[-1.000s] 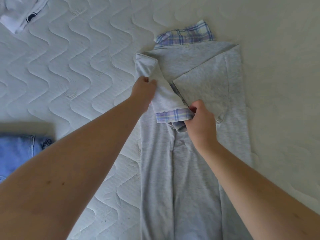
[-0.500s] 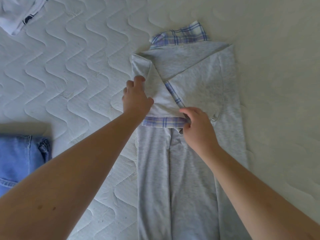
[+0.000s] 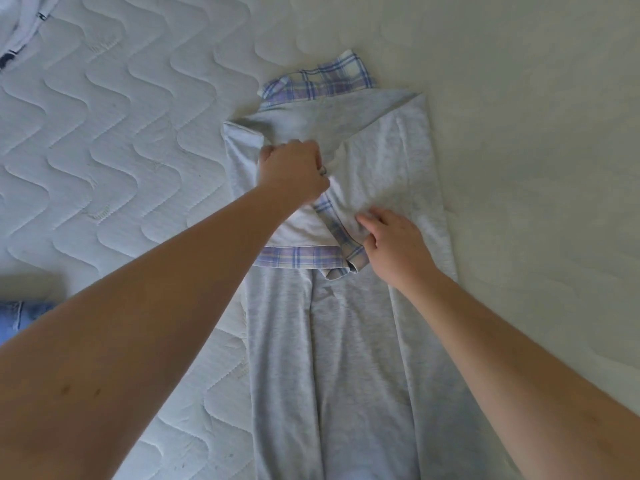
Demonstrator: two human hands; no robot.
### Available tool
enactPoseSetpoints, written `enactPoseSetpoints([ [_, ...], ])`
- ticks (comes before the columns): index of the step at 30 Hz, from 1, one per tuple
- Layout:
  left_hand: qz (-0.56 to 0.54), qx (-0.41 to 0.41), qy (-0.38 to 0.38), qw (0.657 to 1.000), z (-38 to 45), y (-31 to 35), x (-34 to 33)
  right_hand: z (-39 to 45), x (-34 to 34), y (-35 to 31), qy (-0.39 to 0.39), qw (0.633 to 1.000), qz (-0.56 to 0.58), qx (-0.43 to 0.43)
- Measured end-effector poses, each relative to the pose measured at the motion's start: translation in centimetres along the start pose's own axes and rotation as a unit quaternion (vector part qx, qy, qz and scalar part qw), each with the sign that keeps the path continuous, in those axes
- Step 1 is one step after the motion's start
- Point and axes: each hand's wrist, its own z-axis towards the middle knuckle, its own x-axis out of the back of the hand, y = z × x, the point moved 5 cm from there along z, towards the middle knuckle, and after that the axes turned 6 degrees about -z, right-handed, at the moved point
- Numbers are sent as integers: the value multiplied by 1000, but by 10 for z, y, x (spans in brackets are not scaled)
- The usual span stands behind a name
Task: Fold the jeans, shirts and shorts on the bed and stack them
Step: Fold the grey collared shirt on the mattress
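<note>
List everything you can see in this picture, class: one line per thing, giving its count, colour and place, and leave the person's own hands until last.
grey shirt: one, light grey with a lilac plaid collar and cuffs, lying lengthwise at the centre of the mattress, both sleeves folded in across it.
jeans: one, blue, only partly in view at the left edge.
white garment: one, white with dark markings, top left corner, cut off by the frame.
mattress: one, white and quilted, under everything.
left hand: one, fingers curled on the folded left sleeve.
right hand: one, fingers resting on the folded right sleeve by its plaid cuff.
</note>
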Motion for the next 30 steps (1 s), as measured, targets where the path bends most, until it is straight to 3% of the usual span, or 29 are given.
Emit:
enactPoseSetpoints([
  [3, -106, -59, -8, 993, -17, 27, 3, 6, 4, 5, -15, 997, 70, -13],
  [6, -83, -159, 11, 984, -36, 56, 0, 11, 11, 18, -20, 974, 217, -68],
  [8, -80, -186, 16, 979, -43, 65, -9, 14, 16, 31, 1, 919, 370, -138],
  [11, -136, -151, -28, 979, -50, 66, -29, 16, 20, 45, 27, 783, 576, -234],
  [13, -176, -139, -74, 972, -55, 64, -44, 19, 22, 50, 27, 731, 629, -264],
  [15, -179, -157, -95, 967, -62, 63, -56, 23, 22, 50, 17, 706, 653, -273],
  [16, -187, -164, -77, 965, -65, 61, -58, 25, 22, 50, 13, 718, 641, -271],
  [19, -173, -129, 30, 976, -67, 44, -54, 32, 23, 49, 5, 829, 494, -263],
  [21, -121, -70, 42, 989, -65, 31, -55, 35, 29, 43, 10, 882, 408, -238],
  [23, -92, -51, 9, 994, -62, 26, -59, 36, 33, 37, 31, 890, 396, -222],
  [26, -97, -90, -4, 991, -60, 30, -59, 32, 31, 39, 88, 870, 424, -235],
  [30, -120, -123, -20, 985, -61, 38, -62, 23, 23, 50, 112, 901, 355, -223],
])
